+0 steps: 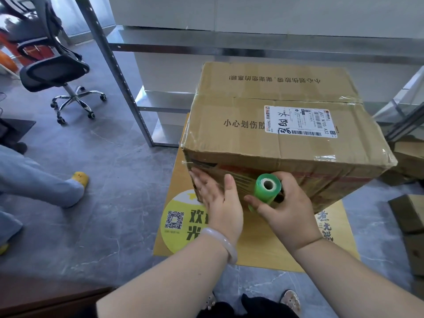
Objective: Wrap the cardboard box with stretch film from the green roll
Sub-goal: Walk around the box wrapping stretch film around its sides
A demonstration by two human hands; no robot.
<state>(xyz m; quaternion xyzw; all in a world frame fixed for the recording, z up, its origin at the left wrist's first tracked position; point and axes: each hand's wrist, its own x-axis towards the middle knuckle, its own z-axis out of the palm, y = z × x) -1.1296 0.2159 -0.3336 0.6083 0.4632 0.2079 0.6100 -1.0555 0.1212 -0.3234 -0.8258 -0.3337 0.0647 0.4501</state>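
Note:
A large taped cardboard box (pixel 275 120) with a white shipping label stands on a yellow printed board (pixel 263 244) on the floor. My left hand (pixel 218 198) lies flat with straight fingers against the box's near side, close to its left corner. My right hand (pixel 284 203) grips the green roll (pixel 267 189) of stretch film, held upright against the same side, its white core facing up. Film between the roll and my left hand seems to lie on the box face, but it is hard to make out.
A metal shelving rack (pixel 119 72) stands behind and left of the box. A black office chair (pixel 55 67) is at far left. Another person's legs (pixel 41 180) are on the left. Flattened cardboard pieces (pixel 410 214) lie on the right. My feet (pixel 291 301) are at the bottom.

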